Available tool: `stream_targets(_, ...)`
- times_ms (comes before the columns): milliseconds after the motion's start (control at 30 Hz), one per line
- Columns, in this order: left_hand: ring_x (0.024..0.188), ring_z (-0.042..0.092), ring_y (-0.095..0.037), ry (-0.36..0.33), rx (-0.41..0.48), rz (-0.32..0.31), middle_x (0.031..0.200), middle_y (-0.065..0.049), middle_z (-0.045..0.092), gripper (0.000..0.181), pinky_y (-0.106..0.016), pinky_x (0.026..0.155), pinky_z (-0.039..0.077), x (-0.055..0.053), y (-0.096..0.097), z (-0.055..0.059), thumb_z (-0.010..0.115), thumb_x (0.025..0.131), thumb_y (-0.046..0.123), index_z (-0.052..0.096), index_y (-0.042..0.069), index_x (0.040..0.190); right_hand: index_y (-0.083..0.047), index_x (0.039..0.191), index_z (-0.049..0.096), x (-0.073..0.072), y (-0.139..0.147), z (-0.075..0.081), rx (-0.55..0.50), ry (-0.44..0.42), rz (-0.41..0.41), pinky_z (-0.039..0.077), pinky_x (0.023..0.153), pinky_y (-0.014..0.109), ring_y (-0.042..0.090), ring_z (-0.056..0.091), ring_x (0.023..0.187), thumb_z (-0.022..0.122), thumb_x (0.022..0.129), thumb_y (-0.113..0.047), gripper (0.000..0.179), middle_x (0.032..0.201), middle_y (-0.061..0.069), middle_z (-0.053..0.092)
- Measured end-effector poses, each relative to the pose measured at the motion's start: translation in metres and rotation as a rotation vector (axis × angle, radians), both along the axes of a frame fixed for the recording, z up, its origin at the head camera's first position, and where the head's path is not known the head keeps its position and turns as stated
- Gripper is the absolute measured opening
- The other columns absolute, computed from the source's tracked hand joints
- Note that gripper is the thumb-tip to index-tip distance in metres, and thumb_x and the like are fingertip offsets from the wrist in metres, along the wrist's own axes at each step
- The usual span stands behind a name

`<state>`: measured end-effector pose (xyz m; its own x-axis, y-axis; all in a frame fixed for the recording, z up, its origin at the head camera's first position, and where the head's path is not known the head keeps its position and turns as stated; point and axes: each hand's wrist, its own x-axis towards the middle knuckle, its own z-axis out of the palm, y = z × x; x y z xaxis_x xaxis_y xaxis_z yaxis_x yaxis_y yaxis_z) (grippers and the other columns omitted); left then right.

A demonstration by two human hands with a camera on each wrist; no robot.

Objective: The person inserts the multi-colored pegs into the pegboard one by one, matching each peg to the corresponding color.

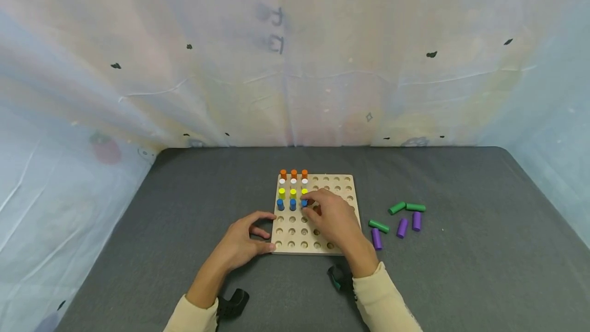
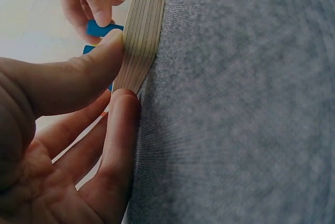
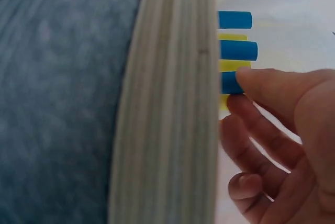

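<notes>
A wooden pegboard (image 1: 288,225) lies flat on the table. At its left edge my left hand (image 1: 240,240) touches the side with thumb and index fingertips, fingers mostly extended. Over the board is my right hand (image 1: 335,216), its thumb and index finger pinching a blue peg (image 3: 229,82) that stands at the board's surface. Two more blue pegs (image 1: 292,204) stand to its left in the same row. Behind them are rows of yellow pegs (image 1: 281,193), white pegs (image 1: 293,182) and orange pegs (image 1: 294,173), three each. My right hand covers some holes.
Right of the board, three green pegs (image 1: 416,207) and three purple pegs (image 1: 402,228) lie loose on the grey tabletop (image 1: 461,260). A pale printed curtain (image 1: 322,106) hangs behind the table. Black straps or mounts (image 1: 234,304) show near both wrists.
</notes>
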<state>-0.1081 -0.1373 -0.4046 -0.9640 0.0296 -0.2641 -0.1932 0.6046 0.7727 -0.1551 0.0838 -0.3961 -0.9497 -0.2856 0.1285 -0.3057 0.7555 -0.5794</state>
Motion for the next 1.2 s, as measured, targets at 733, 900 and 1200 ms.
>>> stream_targets(733,0.079,0.063,-0.012,0.048,-0.001,-0.006,0.090,0.000,0.071,0.062,-0.033,0.074,0.048,-0.001,-0.001,-0.001,0.089,0.071,0.008,0.066,0.028,0.125,-0.018,0.126,0.069,0.007,0.044,0.022,0.010,-0.030,0.029,0.042,0.057,0.028,0.006,0.054,0.070,0.067,0.096,-0.025,0.030,0.102,-0.003,0.068)
stream_targets(900,0.081,0.064,-0.012,0.058,-0.007,-0.003,0.090,0.001,0.072,0.062,-0.034,0.076,0.048,-0.003,-0.001,0.001,0.089,0.072,0.009,0.065,0.030,0.125,-0.015,0.126,0.069,0.010,0.078,0.027,0.036,0.018,0.038,0.041,0.058,0.026,0.006,0.053,0.071,0.066,0.097,-0.023,0.030,0.101,-0.002,0.067)
stream_targets(1200,0.080,0.062,-0.012,0.027,-0.018,0.003,0.090,0.002,0.070,0.061,-0.034,0.075,0.047,0.003,0.000,0.000,0.089,0.071,0.011,0.065,0.031,0.124,-0.014,0.126,0.068,0.020,0.144,0.035,0.115,0.028,-0.006,0.041,0.064,0.031,0.012,0.058,0.083,0.068,0.095,-0.023,0.032,0.109,0.002,0.068)
